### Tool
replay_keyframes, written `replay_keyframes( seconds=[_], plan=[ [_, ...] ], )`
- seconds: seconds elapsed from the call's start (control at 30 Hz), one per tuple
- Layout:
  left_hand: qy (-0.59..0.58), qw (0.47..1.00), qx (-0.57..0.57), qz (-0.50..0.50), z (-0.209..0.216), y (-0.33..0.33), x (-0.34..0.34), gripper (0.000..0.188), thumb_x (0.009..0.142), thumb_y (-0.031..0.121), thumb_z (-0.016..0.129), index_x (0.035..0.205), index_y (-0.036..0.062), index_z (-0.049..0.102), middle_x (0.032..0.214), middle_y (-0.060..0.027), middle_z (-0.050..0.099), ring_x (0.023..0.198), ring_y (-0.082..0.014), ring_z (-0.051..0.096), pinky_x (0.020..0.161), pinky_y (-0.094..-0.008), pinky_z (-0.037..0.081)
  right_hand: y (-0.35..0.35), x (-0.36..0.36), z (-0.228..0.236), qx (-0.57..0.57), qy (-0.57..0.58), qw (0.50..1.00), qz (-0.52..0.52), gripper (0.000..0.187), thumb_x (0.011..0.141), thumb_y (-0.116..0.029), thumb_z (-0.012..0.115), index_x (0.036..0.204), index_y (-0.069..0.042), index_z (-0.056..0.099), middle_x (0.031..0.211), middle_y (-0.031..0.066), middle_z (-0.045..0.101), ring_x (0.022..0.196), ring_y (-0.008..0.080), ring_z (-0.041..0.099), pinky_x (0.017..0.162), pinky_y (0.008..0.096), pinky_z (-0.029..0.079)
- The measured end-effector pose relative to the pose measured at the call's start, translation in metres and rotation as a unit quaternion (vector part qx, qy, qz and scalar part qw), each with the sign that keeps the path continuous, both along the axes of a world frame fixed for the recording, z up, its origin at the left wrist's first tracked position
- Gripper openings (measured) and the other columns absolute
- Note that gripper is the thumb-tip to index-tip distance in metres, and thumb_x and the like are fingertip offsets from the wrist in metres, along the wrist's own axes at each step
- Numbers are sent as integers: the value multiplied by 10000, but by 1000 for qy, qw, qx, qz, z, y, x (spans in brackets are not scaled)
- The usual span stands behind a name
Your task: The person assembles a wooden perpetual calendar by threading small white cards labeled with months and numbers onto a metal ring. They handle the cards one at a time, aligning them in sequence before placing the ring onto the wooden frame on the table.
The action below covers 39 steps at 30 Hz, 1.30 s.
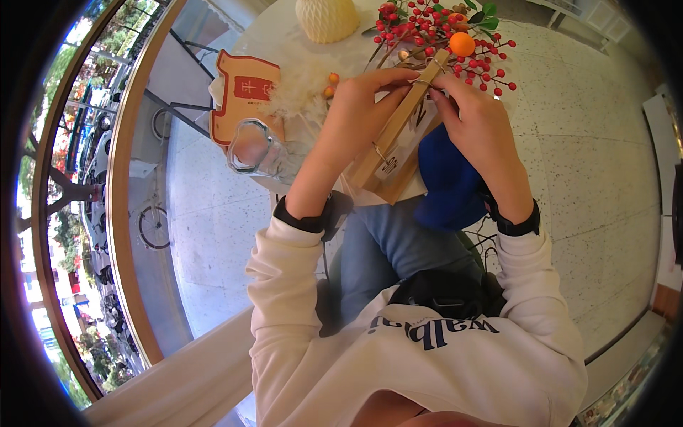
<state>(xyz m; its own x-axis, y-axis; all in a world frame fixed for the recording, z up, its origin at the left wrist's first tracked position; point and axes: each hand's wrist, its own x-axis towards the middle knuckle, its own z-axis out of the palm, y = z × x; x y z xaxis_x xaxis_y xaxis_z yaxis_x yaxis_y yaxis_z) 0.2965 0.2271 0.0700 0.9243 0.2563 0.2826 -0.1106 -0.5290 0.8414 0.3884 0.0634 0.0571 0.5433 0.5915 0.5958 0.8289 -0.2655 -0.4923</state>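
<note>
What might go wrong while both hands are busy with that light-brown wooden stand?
The light-brown wooden stand might slip, as the left hand and right hand hold it near its far end. The left forearm might knock the clear glass vessel close beside it. The right hand might snag the sprig of red berries just beyond.

Wore a white top [455, 377] — dark lettering [435, 333] across the chest, sleeves [288, 274] bunched in folds. Had a black band [523, 223] around each wrist, blue jeans [388, 238] below — and a black, pouch-like item [447, 293] at the waist.
</note>
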Motion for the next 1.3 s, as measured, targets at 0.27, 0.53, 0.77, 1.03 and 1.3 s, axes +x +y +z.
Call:
replay_keyframes(
  seconds=[0.27, 0.53, 0.77, 1.03, 1.3],
  plan=[
    [-118, 960, 251, 23, -1, 2, 6, 93, 867, 112, 616, 947, 63, 625, 819, -112, 622, 753, -329, 625, 623, -395, 482, 5, 3, 2, -30, -40, 998, 26, 100, 893, -101, 587, 968, -60, 534, 744, 129, 626, 693, 327, 633, 570, 422, 478],
    [-146, 941, 307, -5, -3, 3, 6, 86, 838, 76, 609, 916, 61, 576, 786, -112, 595, 724, -329, 602, 596, -415, 461, 14, 2, -8, 17, -14, 999, 41, 113, 879, -61, 582, 953, -45, 498, 752, 136, 628, 701, 352, 631, 558, 436, 473],
    [-176, 946, 272, -7, -9, 3, 9, 102, 823, 30, 606, 919, 50, 581, 776, -131, 594, 730, -341, 579, 626, -422, 453, 16, -1, -21, 86, 55, 994, 37, 122, 893, -57, 584, 998, -50, 523, 751, 172, 626, 704, 387, 616, 557, 427, 467],
    [-53, 996, 55, 39, -21, 2, 4, 81, 884, 19, 602, 962, 10, 586, 835, -119, 678, 781, -227, 672, 687, -313, 508, 15, 8, -28, 124, 156, 978, 68, 129, 984, -179, 526, 945, -57, 537, 647, 150, 562, 588, 350, 575, 518, 356, 436],
    [7, 1000, -7, 11, -14, 6, -7, 239, 964, 131, 560, 1161, 22, 638, 915, -45, 677, 843, -103, 605, 762, -249, 481, 4, 8, -27, 102, 157, 980, 67, 137, 976, -185, 540, 954, -51, 549, 628, 149, 551, 553, 326, 570, 504, 349, 421]
  ],
)
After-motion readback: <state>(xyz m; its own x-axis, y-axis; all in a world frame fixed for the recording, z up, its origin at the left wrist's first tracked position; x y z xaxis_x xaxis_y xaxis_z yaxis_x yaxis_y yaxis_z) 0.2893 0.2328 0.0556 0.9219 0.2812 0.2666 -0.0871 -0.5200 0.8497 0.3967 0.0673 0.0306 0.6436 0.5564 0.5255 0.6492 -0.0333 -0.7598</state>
